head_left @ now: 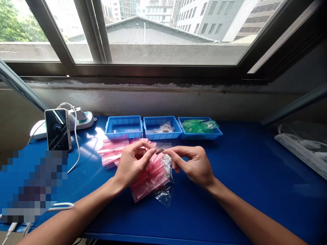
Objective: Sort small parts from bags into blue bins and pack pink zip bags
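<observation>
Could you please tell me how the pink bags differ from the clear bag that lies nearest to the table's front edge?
The pink bags are tinted and carry dark printing; the clear bag is colourless, with no print that I can make out. The pink bags spread in a broad, overlapping pile, while only a small part of the clear bag shows, beside them. Both look like shiny, thin plastic and lie on the blue table.

On the blue table (255, 177) I notice a dark-screened device (57, 131), which stands upright — behind it a white power strip (89, 120) — and, beyond the window (163, 70), pale buildings (194, 18).
</observation>
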Available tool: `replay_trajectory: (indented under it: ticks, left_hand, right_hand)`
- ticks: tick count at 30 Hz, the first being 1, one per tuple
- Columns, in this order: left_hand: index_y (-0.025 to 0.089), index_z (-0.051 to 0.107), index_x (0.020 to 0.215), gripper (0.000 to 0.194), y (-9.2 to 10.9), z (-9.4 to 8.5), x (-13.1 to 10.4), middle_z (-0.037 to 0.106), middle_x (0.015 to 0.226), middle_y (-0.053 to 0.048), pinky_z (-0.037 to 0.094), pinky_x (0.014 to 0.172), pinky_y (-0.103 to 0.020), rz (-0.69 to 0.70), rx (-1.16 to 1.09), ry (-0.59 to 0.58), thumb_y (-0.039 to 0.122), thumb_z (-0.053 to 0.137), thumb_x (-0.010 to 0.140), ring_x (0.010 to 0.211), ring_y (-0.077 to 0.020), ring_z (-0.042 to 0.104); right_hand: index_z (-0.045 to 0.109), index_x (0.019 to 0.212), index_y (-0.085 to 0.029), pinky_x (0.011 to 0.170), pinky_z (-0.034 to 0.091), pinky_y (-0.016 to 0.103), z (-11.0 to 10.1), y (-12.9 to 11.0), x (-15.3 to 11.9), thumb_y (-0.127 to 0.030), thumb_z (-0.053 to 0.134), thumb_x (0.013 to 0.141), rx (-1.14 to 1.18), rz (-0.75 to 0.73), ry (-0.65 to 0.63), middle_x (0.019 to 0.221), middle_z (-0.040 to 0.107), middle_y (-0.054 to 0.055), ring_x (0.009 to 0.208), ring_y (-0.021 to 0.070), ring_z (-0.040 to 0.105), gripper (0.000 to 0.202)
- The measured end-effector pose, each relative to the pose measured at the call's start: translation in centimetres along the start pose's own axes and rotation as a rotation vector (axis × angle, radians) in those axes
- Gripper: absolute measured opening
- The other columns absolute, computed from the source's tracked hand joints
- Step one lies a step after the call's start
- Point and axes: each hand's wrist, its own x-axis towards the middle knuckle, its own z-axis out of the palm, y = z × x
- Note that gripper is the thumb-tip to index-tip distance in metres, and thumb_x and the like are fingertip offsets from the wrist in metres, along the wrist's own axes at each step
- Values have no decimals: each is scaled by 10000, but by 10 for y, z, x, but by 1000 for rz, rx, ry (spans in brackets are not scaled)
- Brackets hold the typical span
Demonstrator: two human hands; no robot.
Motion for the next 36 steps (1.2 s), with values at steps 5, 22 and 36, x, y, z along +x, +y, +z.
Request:
replay_trajectory:
  ticks: [5,22,36]
  left_hand:
    - [163,726,914,168,-4,0,0,771,785,-35,571,629,-235,116,65,37,322,705,966,678,-153,718]
    - [174,749,990,83,-4,-2,-2,791,975,-69,592,849,-314,247,137,98,215,685,958,915,-204,757]
    - [162,622,1015,281,1,1,0,534,570,63,422,544,-217,-12,-66,-1,440,585,1019,515,-108,493]
  right_hand:
    - [863,1050,-196,491,593,237,1,5,0,-248,737,924,60,-25,61,781,835,45,533,171,749,185]
    - [850,1105,-225,697,686,306,-2,2,-2,-136,699,920,-151,-268,92,1132,817,70,997,286,819,255]
    - [717,723,-163,422,472,225,-7,6,8,-440,720,928,264,173,-61,541,657,6,421,120,568,345]
